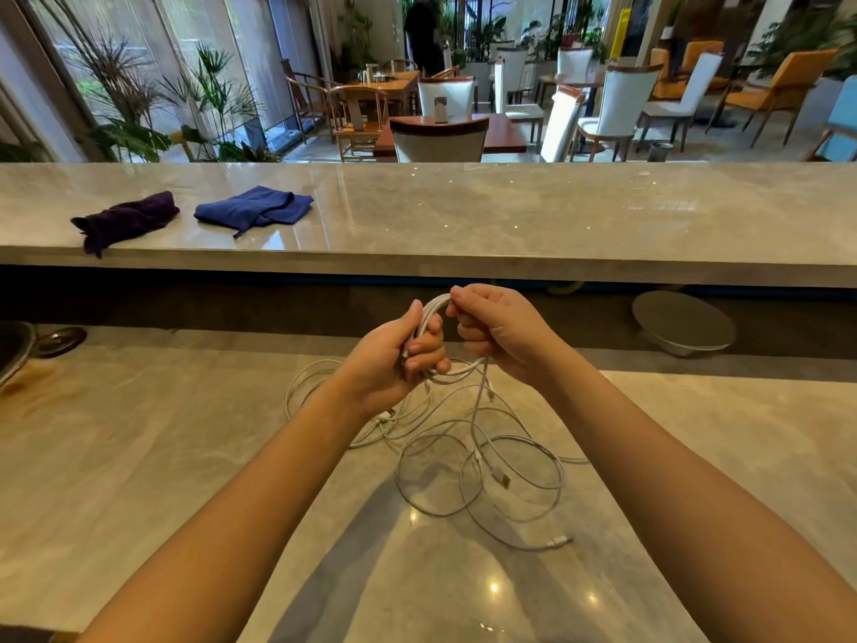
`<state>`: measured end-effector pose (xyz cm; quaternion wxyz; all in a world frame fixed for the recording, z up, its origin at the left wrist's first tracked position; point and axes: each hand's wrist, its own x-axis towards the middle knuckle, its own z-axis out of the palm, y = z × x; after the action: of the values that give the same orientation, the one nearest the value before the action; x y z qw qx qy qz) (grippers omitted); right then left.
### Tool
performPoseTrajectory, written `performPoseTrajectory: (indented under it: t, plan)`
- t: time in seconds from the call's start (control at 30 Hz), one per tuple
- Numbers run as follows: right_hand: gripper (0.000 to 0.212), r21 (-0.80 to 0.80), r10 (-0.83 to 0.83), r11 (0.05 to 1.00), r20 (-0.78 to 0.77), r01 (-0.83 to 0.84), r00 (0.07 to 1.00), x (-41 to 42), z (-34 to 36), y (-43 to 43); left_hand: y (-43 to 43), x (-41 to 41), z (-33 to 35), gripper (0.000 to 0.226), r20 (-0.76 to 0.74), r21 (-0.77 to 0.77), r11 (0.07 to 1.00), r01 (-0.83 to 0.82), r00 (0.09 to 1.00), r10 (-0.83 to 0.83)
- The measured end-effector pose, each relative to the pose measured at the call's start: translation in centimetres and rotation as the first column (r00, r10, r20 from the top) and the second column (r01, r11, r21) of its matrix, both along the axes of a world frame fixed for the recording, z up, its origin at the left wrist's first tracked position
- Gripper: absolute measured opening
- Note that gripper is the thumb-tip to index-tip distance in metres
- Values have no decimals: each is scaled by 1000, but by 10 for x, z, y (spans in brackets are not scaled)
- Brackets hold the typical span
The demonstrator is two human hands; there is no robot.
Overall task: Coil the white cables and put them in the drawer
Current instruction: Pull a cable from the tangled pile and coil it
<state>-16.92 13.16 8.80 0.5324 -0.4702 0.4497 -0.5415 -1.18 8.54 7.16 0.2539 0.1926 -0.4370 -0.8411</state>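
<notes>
My left hand (394, 364) is closed around a small coil of white cable (431, 313) held above the marble counter (139, 457). My right hand (501, 331) pinches the top loop of the same coil, right next to the left hand. From the hands, white strands hang down to a loose tangle of white cables (468, 461) lying on the counter below. One white plug end (559, 542) lies at the near right of the tangle. No drawer is in view.
A raised marble ledge (510, 215) runs behind the counter, with a dark purple cloth (125, 220) and a folded blue cloth (255, 208) on its left. A round metal lid (681, 322) sits at right, metal items (28, 345) at far left. Chairs and tables stand beyond.
</notes>
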Motion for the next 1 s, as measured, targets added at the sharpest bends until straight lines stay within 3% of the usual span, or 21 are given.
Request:
performPoseTrajectory:
  t: [0.1, 0.2, 0.33, 0.47, 0.57, 0.63, 0.73, 0.83, 0.93, 1.0]
  plan:
    - [24, -15, 22, 1000, -124, -24, 992, -1, 1, 3, 3, -5, -2, 40, -65, 123, 989, -83, 994, 91]
    - [28, 32, 143, 990, -196, -140, 970, -4, 6, 8, 6, -9, -2, 41, -77, 152, 982, -109, 990, 122]
    - [35, 138, 310, 949, -234, -284, 922, -9, 14, 16, 4, -9, 5, 44, 5, 37, 996, -78, 997, 77]
    - [37, 171, 347, 938, -422, -302, 838, -12, 21, 19, 3, -6, 12, 44, 105, -172, 984, -47, 992, 66]
    - [39, 189, 341, 940, -465, -284, 817, -11, 21, 19, 3, -7, 14, 48, 148, -272, 962, -38, 986, 80]
    - [36, 148, 265, 963, -405, -224, 875, -11, 15, 18, 3, -8, 16, 45, 90, -195, 978, -68, 992, 87]
    - [31, 24, 120, 993, -47, -119, 992, -11, 4, 16, 5, -10, 16, 40, -44, -69, 996, -60, 997, 57]
    - [33, -57, 10, 998, 229, 3, 973, -7, 3, 8, 9, -12, 10, 40, -178, -45, 999, -21, 984, 13]
    - [35, -63, -26, 997, 315, 49, 949, 0, 5, 3, 11, -14, 5, 41, -236, 0, 999, -33, 971, 32]
    - [36, -42, -15, 999, 269, 28, 963, 0, 3, 5, 10, -14, 6, 40, -215, 21, 998, -54, 975, 58]
